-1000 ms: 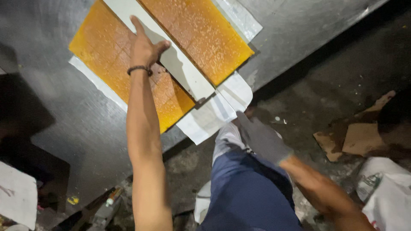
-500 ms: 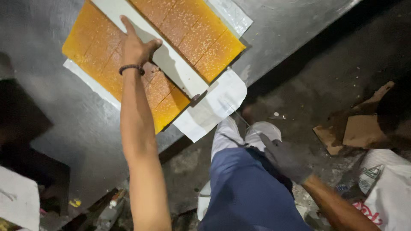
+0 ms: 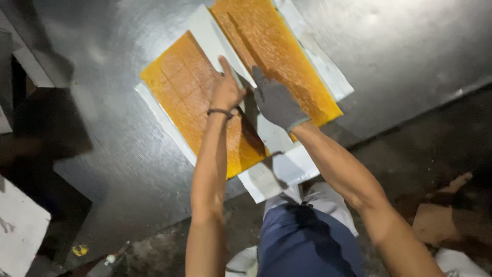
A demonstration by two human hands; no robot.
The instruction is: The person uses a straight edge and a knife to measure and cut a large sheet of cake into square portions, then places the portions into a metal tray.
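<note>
Two flat orange slabs lie on white paper (image 3: 287, 169) on a metal table (image 3: 102, 154): a scored left slab (image 3: 179, 97) and a right slab (image 3: 279, 48). A long white strip (image 3: 205, 31) runs between them. My left hand (image 3: 225, 91) is bare with a dark wristband. It presses on the strip's edge and the left slab, index finger stretched forward. My right hand (image 3: 277, 102), in a grey glove, lies flat on the strip beside it, fingers pointing away from me. Neither hand visibly holds anything.
The table's front edge runs diagonally from lower left to right. Below it is a dark dirty floor with cardboard scraps (image 3: 441, 215) at right. A white board (image 3: 20, 225) and dark boxes stand at the left. My blue trousers (image 3: 307, 241) show at the bottom.
My gloved right hand has come up from beside my leg onto the white strip next to my left hand. The view has shifted, and the left hand stays on the slab.
</note>
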